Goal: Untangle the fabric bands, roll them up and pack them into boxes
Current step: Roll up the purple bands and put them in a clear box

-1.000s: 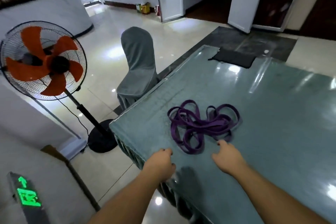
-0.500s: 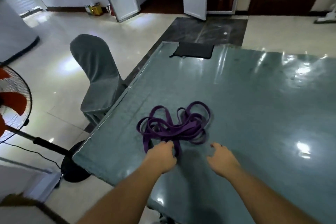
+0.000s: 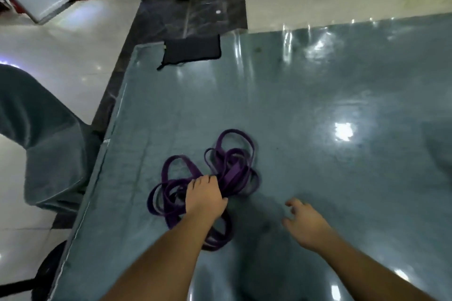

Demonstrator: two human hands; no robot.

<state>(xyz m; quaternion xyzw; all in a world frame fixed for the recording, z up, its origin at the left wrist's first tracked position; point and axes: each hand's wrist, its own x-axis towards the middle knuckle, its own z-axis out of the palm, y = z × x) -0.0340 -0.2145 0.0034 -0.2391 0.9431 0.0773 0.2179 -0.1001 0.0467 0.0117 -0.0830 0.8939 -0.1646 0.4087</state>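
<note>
Examining the purple fabric bands (image 3: 227,173), we find them heaped in one tangled bundle on the glossy teal table (image 3: 318,105), toward its left edge and close to us. Our left hand (image 3: 204,197) lies on the middle of the bundle, fingers curled down around several strands in a grip. Our right hand (image 3: 304,221) hovers just beside the heap, fingers loosely spread, holding nothing. We judge the bands light, limp and flat, likely to drag their neighbours along when one is lifted; the slick tabletop should let them slide freely. How many separate bands are knotted together we cannot tell, as motion blur smears the crossings. We would advise taking hold of a free outer loop, such as the one at the far side, while the left hand pins the core. No boxes are visible; a flat black pouch (image 3: 192,52) lies at the far left corner.
</note>
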